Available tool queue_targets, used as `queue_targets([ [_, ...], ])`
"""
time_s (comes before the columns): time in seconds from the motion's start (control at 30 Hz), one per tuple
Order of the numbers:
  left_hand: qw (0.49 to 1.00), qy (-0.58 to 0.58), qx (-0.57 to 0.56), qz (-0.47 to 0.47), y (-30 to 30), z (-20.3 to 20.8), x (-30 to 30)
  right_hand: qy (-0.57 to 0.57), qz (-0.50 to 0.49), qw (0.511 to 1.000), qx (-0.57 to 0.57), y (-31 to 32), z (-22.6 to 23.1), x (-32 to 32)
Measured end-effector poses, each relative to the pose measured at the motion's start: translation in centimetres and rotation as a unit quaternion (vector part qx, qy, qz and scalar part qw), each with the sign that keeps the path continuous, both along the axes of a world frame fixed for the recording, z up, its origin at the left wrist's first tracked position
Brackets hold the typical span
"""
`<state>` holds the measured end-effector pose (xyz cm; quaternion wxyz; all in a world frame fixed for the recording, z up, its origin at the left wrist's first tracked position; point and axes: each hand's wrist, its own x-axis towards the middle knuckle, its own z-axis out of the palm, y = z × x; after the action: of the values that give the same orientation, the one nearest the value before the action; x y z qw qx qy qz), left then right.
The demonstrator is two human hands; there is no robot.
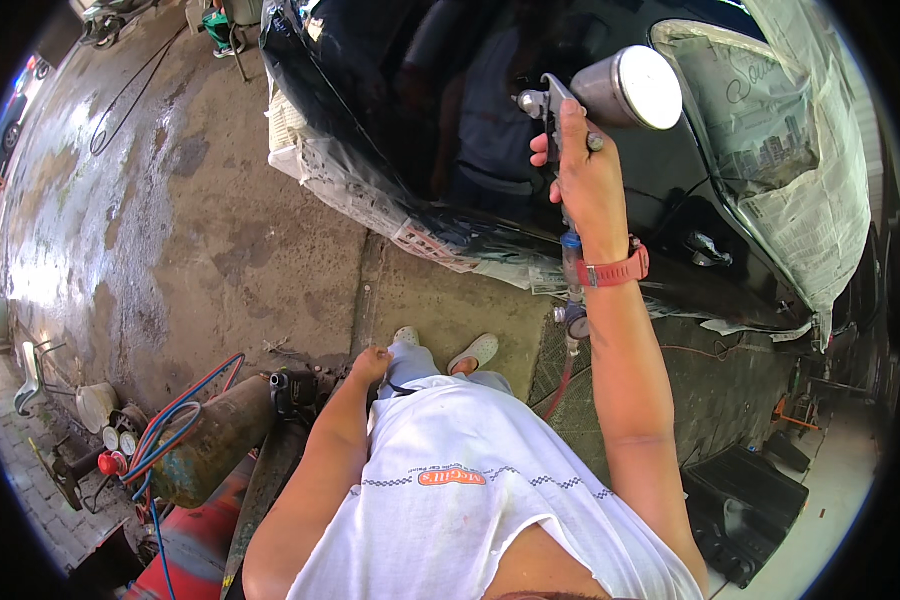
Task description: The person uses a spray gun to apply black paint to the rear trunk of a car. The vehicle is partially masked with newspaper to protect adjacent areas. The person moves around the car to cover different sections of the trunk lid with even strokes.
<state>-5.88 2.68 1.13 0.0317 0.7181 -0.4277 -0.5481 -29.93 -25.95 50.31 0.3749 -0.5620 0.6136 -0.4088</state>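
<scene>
Silver metal spray gun (557,100): upright before the glossy black car body (470,110), its round silver cup (602,92) tilted; the gap to the panel cannot be judged.
Right hand (592,185): fingers wrapped closed around the gun's grip.
Round dark gauge (577,323): below the grip, above a thin red hose (560,393).
Paint risk: a tilted cup might drip, or a wrist swing might bring gun or gauge against the panel.
Newspaper masking (345,205): along the lower edge; loose flaps could catch the hose.
Left hand (373,362): near the thigh, fingers curled; cannot tell whether they hold anything.
Shoes: 2 pale clogs (475,350).
</scene>
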Motion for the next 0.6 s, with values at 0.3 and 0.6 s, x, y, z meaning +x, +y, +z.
queue_targets([
  [0.3,1.000,-0.005,-0.006,0.008,0.2,0.0,0.2,0.014,0.077,0.997,-0.004,-0.1,-2.9,2.4],
  [0.6,1.000,-0.012,-0.024,0.004,0.5,-1.3,0.2,0.012,0.105,0.992,0.068,2.1,-3.8,3.6],
])
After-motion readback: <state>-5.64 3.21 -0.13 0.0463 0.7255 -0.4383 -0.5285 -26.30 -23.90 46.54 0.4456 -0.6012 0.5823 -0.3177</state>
